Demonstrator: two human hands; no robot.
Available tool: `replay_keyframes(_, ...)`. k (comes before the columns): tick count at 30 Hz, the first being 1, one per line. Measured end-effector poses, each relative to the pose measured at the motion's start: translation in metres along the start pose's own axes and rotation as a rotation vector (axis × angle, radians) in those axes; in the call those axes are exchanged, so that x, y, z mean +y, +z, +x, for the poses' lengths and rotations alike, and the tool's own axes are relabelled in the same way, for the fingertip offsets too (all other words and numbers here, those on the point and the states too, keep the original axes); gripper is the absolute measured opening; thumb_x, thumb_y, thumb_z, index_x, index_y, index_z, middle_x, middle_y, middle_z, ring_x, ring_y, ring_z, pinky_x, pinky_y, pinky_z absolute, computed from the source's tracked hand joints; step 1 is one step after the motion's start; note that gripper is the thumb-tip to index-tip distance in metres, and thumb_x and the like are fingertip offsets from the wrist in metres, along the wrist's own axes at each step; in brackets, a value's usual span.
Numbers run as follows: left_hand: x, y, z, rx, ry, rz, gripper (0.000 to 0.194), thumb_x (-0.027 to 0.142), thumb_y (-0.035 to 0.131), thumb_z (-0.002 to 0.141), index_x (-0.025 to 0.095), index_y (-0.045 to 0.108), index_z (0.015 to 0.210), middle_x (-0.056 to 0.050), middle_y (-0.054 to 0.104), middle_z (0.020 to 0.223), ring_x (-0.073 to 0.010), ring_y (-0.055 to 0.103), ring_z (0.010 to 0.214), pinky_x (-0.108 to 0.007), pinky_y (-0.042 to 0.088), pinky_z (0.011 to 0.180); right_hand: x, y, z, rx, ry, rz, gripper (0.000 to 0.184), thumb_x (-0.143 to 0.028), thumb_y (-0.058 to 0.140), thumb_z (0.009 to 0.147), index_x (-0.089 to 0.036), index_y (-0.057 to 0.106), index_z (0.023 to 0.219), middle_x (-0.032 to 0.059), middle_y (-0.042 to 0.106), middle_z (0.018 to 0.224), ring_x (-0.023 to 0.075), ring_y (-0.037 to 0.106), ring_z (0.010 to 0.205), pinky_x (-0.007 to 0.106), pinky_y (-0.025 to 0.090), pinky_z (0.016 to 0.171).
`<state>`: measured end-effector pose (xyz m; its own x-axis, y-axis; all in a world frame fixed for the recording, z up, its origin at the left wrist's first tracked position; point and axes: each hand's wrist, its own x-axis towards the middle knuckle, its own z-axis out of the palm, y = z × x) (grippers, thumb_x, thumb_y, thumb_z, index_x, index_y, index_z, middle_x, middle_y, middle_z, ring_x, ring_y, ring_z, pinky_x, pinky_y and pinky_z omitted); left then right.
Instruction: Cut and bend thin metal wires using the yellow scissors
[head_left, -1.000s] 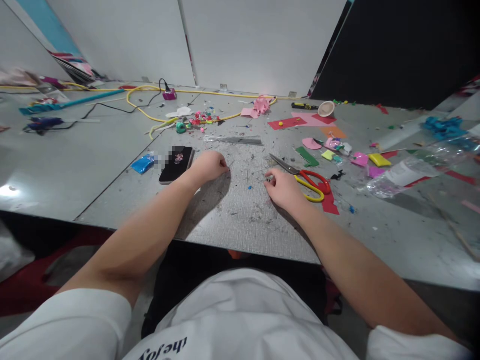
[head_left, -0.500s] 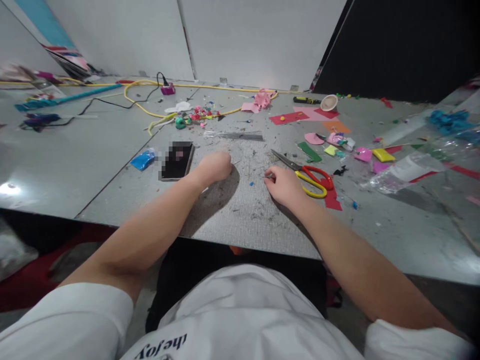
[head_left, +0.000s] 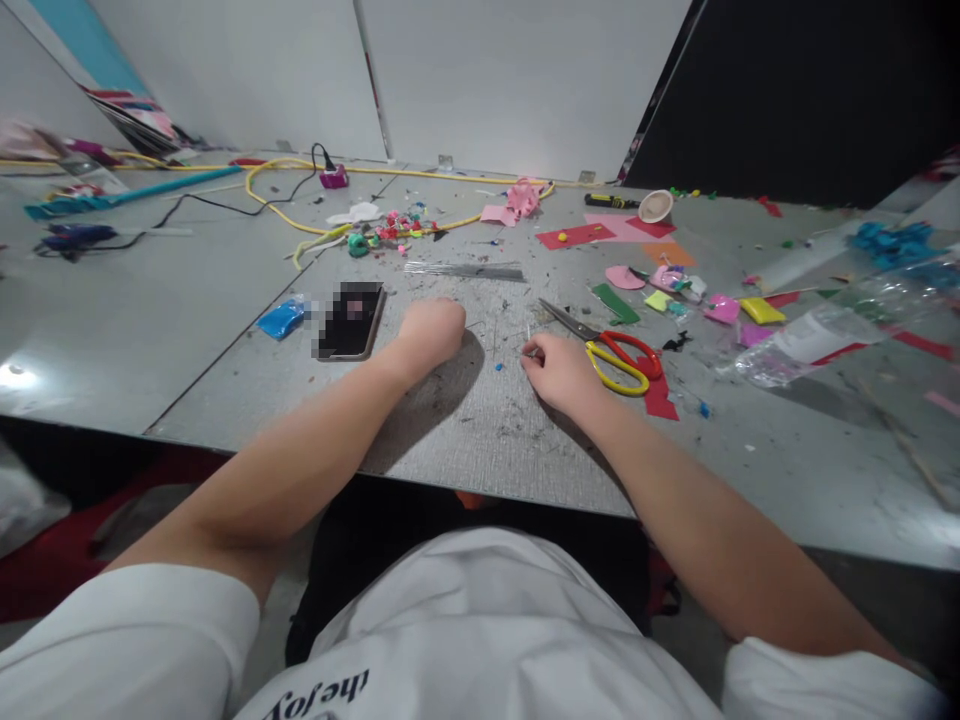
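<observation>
My left hand point(head_left: 435, 332) is closed in a fist just above the table, right of a phone point(head_left: 351, 320). A faint thin line shows by its knuckles, but what the fingers hold is hidden. Across from it, my right hand point(head_left: 559, 368) has thumb and fingertips pinched together low over the tabletop; anything between them is too small to name. A tiny blue bit point(head_left: 499, 367) lies between the hands. Scissors point(head_left: 616, 362) with one red and one yellow handle lie against the right hand's far side. Beyond both hands is a bundle of thin metal wires point(head_left: 465, 271).
A blue packet point(head_left: 282, 319) lies left of the phone. Coloured paper scraps point(head_left: 574, 237) and small packets point(head_left: 762, 310) spread over the right side, with a clear plastic bottle point(head_left: 795, 345). A yellow cable point(head_left: 420, 174) runs along the back. The table's front edge is near my body.
My right hand's fingertips have shifted slightly, and the whole view has moved a little. The left hand stays closed in nearly the same place.
</observation>
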<state>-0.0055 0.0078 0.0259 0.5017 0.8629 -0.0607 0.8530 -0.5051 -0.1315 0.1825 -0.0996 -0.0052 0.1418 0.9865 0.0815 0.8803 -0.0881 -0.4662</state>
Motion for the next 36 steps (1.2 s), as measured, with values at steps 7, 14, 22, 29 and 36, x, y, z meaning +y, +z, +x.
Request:
replay_keyframes(7,0.000,0.005,-0.001,-0.022,0.072,0.012,0.034,0.011,0.046,0.093,0.004,0.073,0.112,-0.026,0.072,0.108,-0.0355,0.072,0.103,-0.038,0.053,0.084,-0.001,-0.003,0.000,-0.026,0.002,0.010,0.014,-0.021,0.066,0.093,-0.019,0.075,0.103,0.0062,0.075,0.085,0.0219,0.067,0.080,0.032,0.043,0.071)
replay_keyframes(14,-0.018,0.009,0.003,0.313,-0.016,-0.303,0.018,0.017,0.049,0.096,0.012,0.064,0.104,-0.018,0.069,0.099,-0.0257,0.066,0.087,-0.034,0.048,0.074,-0.003,-0.005,0.000,-0.035,0.017,0.029,0.013,-0.021,0.065,0.093,-0.019,0.074,0.102,0.0063,0.075,0.085,0.0221,0.067,0.079,0.032,0.043,0.071)
replay_keyframes(22,-0.010,0.007,0.001,0.346,0.168,-1.119,0.011,0.027,0.053,0.098,0.019,0.055,0.090,0.001,0.057,0.072,-0.0109,0.052,0.059,-0.024,0.042,0.057,-0.001,0.002,0.000,0.071,-0.038,0.284,0.029,-0.018,0.067,0.089,-0.018,0.069,0.118,0.0044,0.075,0.085,0.0214,0.069,0.078,0.035,0.051,0.079)
replay_keyframes(29,0.010,0.003,-0.014,0.163,0.323,-1.223,0.013,0.029,0.067,0.090,0.016,0.064,0.092,-0.001,0.066,0.075,-0.0112,0.061,0.067,-0.025,0.048,0.064,0.000,0.015,0.003,0.204,-0.105,0.696,0.034,-0.020,0.066,0.089,-0.021,0.070,0.122,0.0047,0.078,0.093,0.0203,0.074,0.083,0.038,0.059,0.084)
replay_keyframes(36,0.015,0.007,-0.015,0.085,0.355,-1.405,0.018,0.030,0.072,0.084,0.015,0.066,0.092,-0.003,0.070,0.079,-0.0123,0.066,0.072,-0.027,0.054,0.070,-0.005,0.019,0.000,0.149,-0.103,0.665,0.014,-0.020,0.064,0.090,-0.021,0.070,0.102,0.0046,0.077,0.094,0.0189,0.074,0.087,0.035,0.059,0.085)
